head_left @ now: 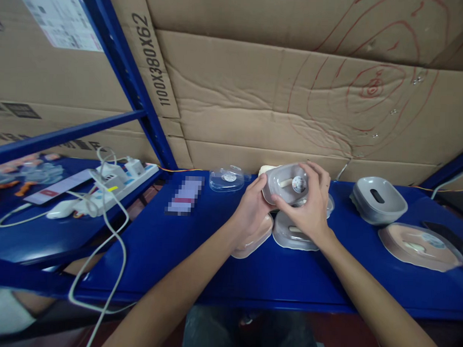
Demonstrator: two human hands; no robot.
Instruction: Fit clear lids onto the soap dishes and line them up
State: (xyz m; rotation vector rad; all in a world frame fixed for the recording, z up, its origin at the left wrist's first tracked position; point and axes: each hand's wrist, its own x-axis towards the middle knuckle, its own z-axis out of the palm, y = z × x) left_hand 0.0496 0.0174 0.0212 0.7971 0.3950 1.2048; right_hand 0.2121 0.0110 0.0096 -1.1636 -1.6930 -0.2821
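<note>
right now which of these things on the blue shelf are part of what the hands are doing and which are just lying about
In hand:
left hand and right hand hold a grey lidded container
grey container and pink container beneath

Lying about:
clear lid
grey dish
pink tray
power strip
white cable

Your left hand [251,207] and right hand [310,206] grip a grey plastic container [286,184], smooth and slightly glossy, with a paper-like round sticker on it; beneath it lie a clear plastic lid [292,236] and a pinkish plastic lid [252,242], both shiny; the shelf [198,253] under you is blue painted metal, smooth with a soft sheen; behind it stands creased, matt brown cardboard [256,108], rough-looking, scrawled with red pen; the white power strip [128,182] looks hard, glossy plastic; its cable [115,230] looks rubbery and smooth.
</note>
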